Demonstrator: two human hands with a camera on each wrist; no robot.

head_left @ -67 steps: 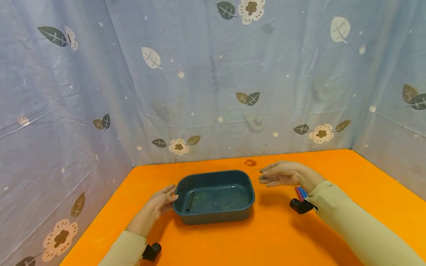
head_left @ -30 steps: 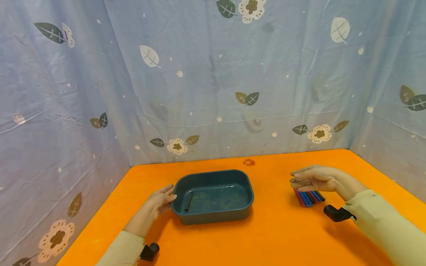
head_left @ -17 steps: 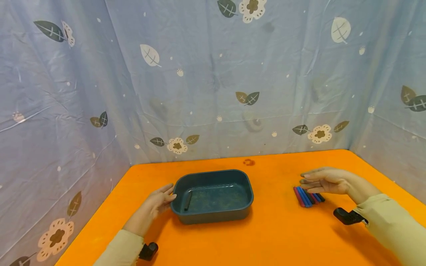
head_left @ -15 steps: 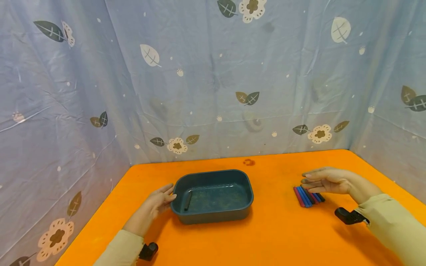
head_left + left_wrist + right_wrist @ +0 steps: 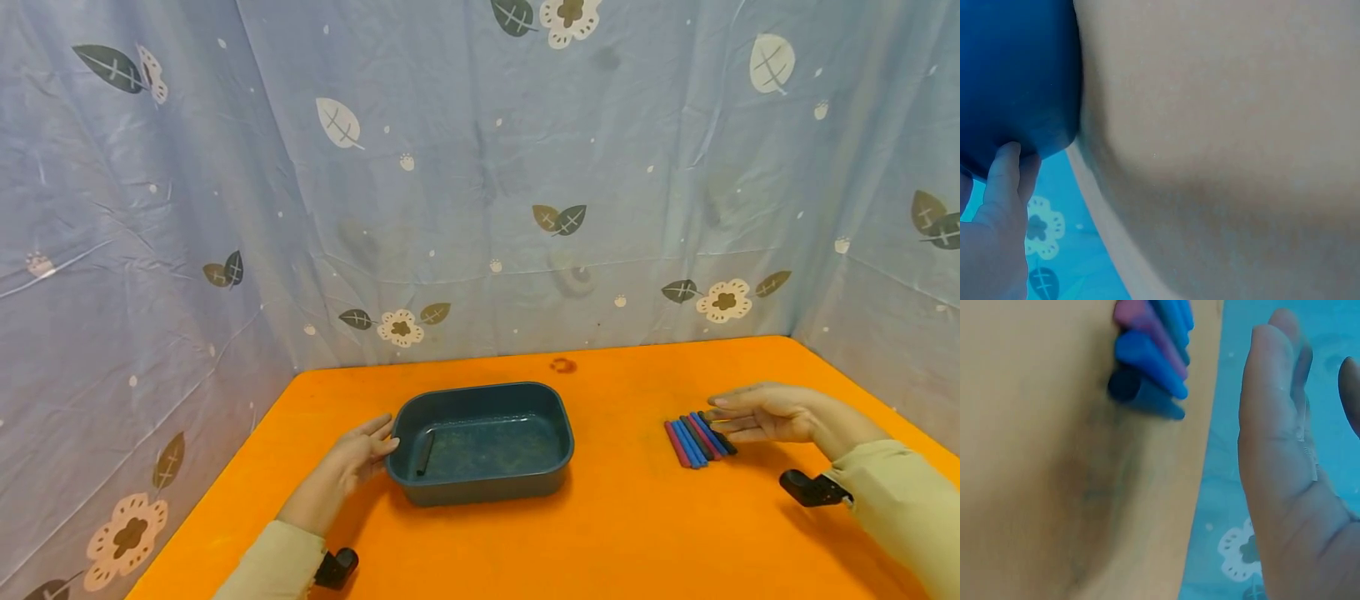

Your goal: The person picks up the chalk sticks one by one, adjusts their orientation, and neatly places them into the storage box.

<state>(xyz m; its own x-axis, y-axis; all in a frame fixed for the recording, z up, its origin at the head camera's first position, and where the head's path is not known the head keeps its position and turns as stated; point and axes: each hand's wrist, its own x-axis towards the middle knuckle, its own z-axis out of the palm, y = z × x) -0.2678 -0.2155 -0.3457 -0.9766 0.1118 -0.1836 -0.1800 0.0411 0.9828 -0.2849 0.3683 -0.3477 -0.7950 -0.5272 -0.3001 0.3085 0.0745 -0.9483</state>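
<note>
A dark blue-grey plastic basin (image 5: pixel 480 492) stands on the orange table, with one black stick (image 5: pixel 425 452) lying inside at its left end. My left hand (image 5: pixel 352 457) touches the basin's left side, fingers fairly straight along the outer wall and thumb at the rim. In the left wrist view its fingertips meet the basin's wall (image 5: pixel 1022 81). To the right lies a row of sticks like marker pens (image 5: pixel 693 442), blue, red and black. My right hand (image 5: pixel 776 414) hovers beside the row's right end, fingers extended and holding nothing. The right wrist view shows a gap between that hand (image 5: pixel 1285 444) and the nearest black stick (image 5: pixel 1147 397).
The orange table (image 5: pixel 600 533) runs back to a pale blue curtain (image 5: pixel 480 167) with leaves and flowers, which also closes off both sides. A reddish ring mark (image 5: pixel 563 366) shows near the back edge. Black wrist cameras (image 5: pixel 812 488) stick out below both sleeves.
My right hand has moved right, from near the basin to the far end of the stick row, uncovering the sticks. My left hand and the basin have stayed almost still.
</note>
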